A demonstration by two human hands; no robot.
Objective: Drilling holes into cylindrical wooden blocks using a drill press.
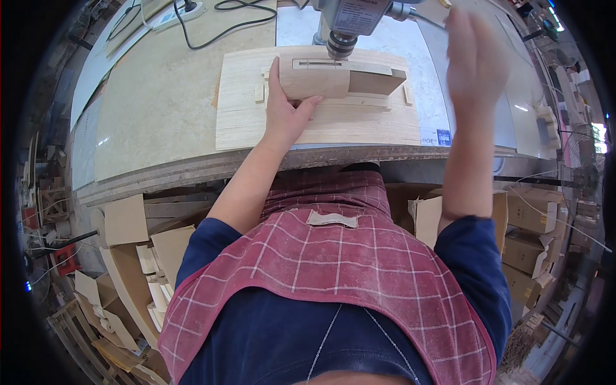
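A pale wooden piece [314,82] with a long narrow slot along its top lies against wooden strips on a flat wooden board [359,131]. My left hand [287,119] grips its left part, thumb on the near side and a finger reaching up its left end. Just above the slot's right part is the chuck [341,46] of a drill press [353,16]; whether a bit touches the wood I cannot see. My right hand [476,64] is raised to the right of the drill press, beside its thin lever [427,20]. Motion smears its fingers, so their hold is unclear.
A black cable [224,29] and a white power strip [186,14] lie at the far left of the worktable [154,122]. Small wooden blocks [259,94] are fixed on the board. Cardboard boxes [128,221] stand below the table edge on both sides.
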